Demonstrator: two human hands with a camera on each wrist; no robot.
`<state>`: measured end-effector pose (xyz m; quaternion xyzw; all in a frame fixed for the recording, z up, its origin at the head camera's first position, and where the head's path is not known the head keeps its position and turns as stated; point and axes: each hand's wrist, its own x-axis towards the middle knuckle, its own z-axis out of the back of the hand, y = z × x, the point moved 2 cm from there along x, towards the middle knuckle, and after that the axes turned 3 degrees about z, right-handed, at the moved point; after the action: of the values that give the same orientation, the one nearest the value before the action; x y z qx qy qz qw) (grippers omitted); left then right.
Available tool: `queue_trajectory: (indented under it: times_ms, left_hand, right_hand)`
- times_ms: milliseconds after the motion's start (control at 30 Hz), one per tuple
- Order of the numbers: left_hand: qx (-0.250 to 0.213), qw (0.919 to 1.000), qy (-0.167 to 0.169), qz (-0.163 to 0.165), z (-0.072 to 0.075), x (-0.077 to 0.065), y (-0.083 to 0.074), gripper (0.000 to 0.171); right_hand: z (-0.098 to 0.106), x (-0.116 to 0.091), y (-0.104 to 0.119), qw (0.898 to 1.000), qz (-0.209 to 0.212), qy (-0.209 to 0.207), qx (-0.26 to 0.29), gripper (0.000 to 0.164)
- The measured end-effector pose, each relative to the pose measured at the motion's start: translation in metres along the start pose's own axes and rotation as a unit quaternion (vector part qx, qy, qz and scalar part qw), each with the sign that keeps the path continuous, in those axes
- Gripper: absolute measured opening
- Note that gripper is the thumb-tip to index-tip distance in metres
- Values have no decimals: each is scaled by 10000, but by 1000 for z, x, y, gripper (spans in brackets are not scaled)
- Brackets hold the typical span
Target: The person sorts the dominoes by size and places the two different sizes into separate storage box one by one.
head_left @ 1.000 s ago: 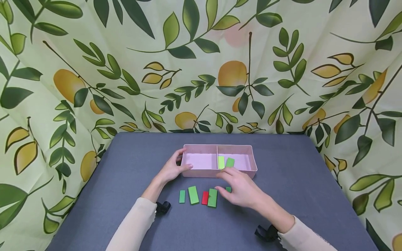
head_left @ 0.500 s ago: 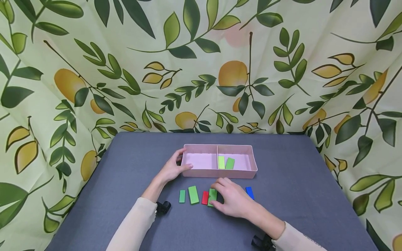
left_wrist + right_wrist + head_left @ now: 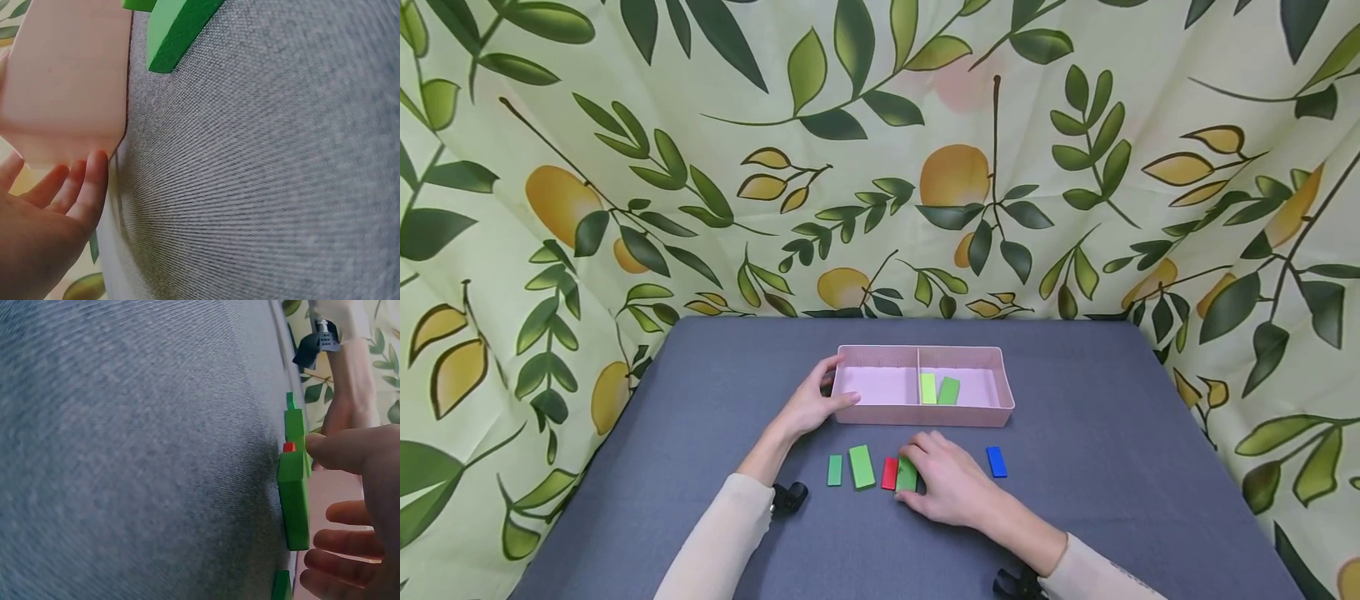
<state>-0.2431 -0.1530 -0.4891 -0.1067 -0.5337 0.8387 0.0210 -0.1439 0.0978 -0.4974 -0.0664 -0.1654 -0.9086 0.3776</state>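
My left hand (image 3: 812, 405) grips the left end of a pink two-compartment box (image 3: 887, 414), thumb at the front rim and fingers round the end wall. In the left wrist view, the fingertips (image 3: 97, 159) meet the box's corner. Low over a green block (image 3: 907, 477), my right hand (image 3: 951, 485) has its thumb by the near end and fingers by the far end. The right wrist view shows those fingers spread beside the green block (image 3: 294, 506). A red block (image 3: 889, 473) lies against that block's left side.
A light green block (image 3: 862, 467) and a small teal block (image 3: 835, 470) lie to the left, a blue block (image 3: 997, 462) to the right. The box's right compartment holds a lime block (image 3: 928, 388) and a green one (image 3: 949, 391). Another green block (image 3: 282, 586) shows beneath my right hand.
My right hand has moved left and nearer, from in front of the box's right compartment to over the green block, uncovering the blue block. The left hand stays at the box.
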Motion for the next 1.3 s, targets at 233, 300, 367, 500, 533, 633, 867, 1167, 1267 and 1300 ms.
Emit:
queue_trajectory:
  times_ms: [233,300,367,500,533,633,867,1167,1267,1300]
  left_hand:
    - [0,10000,10,-67,0,1,0,82]
    - [-5,10000,13,-72,0,0,0,82]
    - [6,10000,6,-75,0,0,0,82]
    - [-13,10000,25,-75,-1,-1,0,81]
    - [-28,9999,36,-90,-1,-1,1,81]
    - [-50,9999,76,-140,-1,1,2,81]
    - [26,9999,58,-114,0,1,1,81]
    - [-5,9999,82,-102,0,1,0,82]
    - [2,9999,66,-91,0,0,0,82]
    - [-2,9999,66,-85,0,0,1,82]
  right_hand:
    - [-2,0,0,9999,-80,98,10,52]
    - [-2,1,0,9999,-100,102,14,52]
    - [-1,0,-1,9999,-102,118,18,52]
    - [-2,0,-1,9998,-104,151,21,53]
    - [-3,0,-2,9998,-115,159,10,53]
    - [-3,1,-2,9997,-177,167,-15,54]
    - [-2,1,-1,9995,-220,221,87,53]
    - [-4,5,0,9996,-111,218,146,56]
    - [-4,6,0,9995,-116,231,153,55]
    - [-4,6,1,9994,-121,261,174,55]
